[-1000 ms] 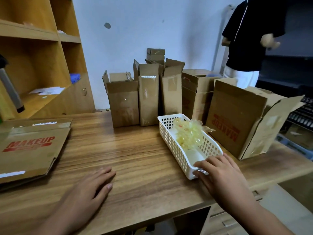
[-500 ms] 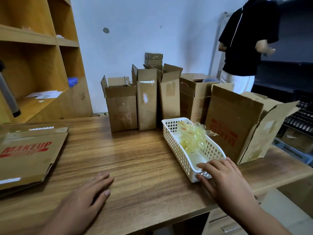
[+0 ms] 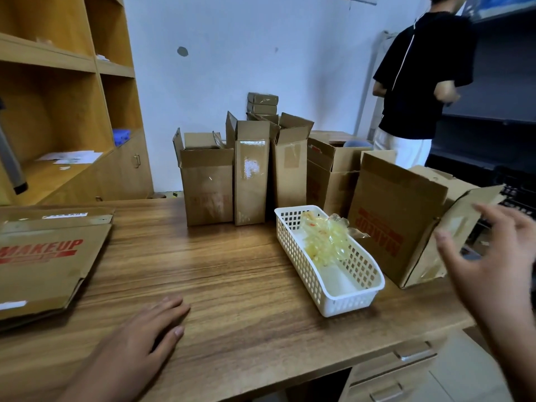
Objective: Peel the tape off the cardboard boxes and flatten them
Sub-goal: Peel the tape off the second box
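Nearest, the left hand [image 3: 145,338] lies palm down on the wooden tabletop [image 3: 232,271], its grip relaxed, fingers straight and close together, holding nothing. The right hand [image 3: 499,265] is lifted over the tabletop's right edge. It is blurred, its grip spread wide, with fingers and thumb apart. It shows in front of the side flap of the big box [image 3: 397,216]; whether it touches the flap cannot be told. Drawers [image 3: 406,369] sit under the near right edge.

At the left a flattened box [image 3: 43,265] lies on the tabletop, red "MAKEUP" lettering facing up. Right of centre stands a long white basket [image 3: 348,300] with a wad of peeled tape [image 3: 324,242], yellowish and crumpled, in its far half. Just right of the basket the big box stands with its flaps open and its red lettering upside down.

Farther back, a row of upright boxes [image 3: 251,181] stands along the tabletop's far edge with top flaps open. Shiny tape runs down the front of the second from the left. Behind them a few small boxes [image 3: 262,104] are stacked. A wooden shelf unit [image 3: 58,111] fills the far left, with papers [image 3: 69,157] on one shelf. At the far right a person in a black shirt [image 3: 420,82] stands turned away.
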`<state>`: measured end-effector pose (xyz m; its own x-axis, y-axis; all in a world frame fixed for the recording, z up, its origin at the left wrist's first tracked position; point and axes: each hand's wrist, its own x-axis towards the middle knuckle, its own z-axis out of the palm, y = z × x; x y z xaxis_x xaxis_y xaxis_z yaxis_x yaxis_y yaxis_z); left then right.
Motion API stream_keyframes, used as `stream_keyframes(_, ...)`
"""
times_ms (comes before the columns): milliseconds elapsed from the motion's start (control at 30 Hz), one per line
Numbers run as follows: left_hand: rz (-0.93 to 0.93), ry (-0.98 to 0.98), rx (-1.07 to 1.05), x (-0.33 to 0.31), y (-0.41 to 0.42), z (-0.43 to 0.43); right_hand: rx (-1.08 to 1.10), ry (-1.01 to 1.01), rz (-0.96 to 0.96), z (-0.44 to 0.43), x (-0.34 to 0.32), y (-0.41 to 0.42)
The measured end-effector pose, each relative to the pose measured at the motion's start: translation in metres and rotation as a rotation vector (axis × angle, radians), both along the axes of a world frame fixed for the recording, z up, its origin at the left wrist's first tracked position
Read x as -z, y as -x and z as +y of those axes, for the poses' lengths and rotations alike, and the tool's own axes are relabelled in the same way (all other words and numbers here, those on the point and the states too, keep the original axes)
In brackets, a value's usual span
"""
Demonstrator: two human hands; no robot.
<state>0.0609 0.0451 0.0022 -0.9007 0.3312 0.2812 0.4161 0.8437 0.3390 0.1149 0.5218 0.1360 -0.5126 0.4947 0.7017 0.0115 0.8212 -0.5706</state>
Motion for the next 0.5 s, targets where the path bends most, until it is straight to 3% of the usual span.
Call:
stream_keyframes(233,0.022,-0.051,0.010,0.005,0.000,-0.004,-0.059,0.268,-0.211,0.043,-0.012,0.027)
stream_keyframes(500,0.034,-0.073,0.003,0.013,0.005,-0.008,-0.127,0.386,-0.197,0.048,0.007,0.056)
